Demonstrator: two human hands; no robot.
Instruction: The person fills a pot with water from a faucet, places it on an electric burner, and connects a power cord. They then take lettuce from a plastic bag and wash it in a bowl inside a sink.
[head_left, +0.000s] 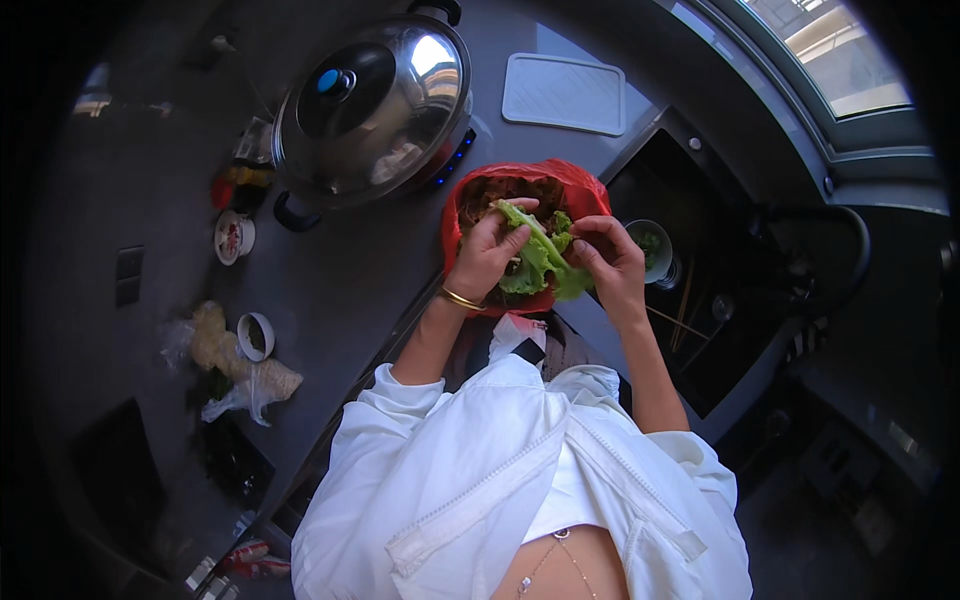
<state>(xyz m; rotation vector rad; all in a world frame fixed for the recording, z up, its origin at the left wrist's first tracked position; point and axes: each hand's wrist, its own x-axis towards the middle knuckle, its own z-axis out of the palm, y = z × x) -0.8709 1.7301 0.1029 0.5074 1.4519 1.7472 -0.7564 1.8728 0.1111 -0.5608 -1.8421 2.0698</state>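
Observation:
A green lettuce leaf (540, 250) with a pale rib is held up between my two hands. My left hand (486, 255), with a gold bangle at its wrist, pinches the rib at the leaf's upper left. The fingers of my right hand (612, 262) are closed on the leaf's right edge. Just behind and below my hands lies an open red plastic bag (585, 185) with more reddish-brown and green leaves inside. My hands and the leaf hide part of its contents.
A lidded steel pot (400, 110) stands on a cooker at the far left. Behind the bag lies a white rectangular lid (563, 95). At right is a dark sink (665, 190) with a bowl of greens (652, 250) and chopsticks (685, 300). Small bowls (256, 337) and plastic packaging (265, 385) sit left.

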